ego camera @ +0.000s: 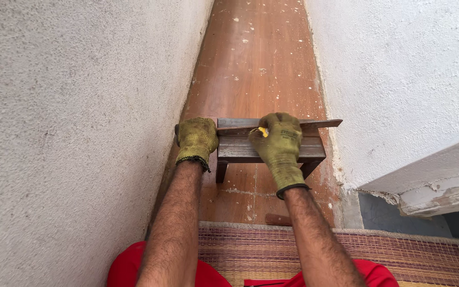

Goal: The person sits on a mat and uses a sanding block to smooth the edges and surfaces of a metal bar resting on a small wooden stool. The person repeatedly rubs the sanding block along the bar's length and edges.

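Observation:
A small dark wooden bench-like frame point(314, 150) stands on the brown floor between two white walls. A thin flat wooden strip point(322, 124) lies along its top edge. My left hand point(196, 139), in an olive work glove, grips the frame's left end. My right hand point(279, 141), gloved the same way, presses on the top of the strip and frame near the middle. A small yellow object point(263, 131) sticks out between its thumb and fingers; I cannot tell what it is.
Rough white plastered walls point(70, 133) close in on both sides of the narrow floor point(256, 58), which is speckled with white paint. A woven mat point(399, 255) lies under my knees. A chipped ledge point(442, 180) juts out at the right.

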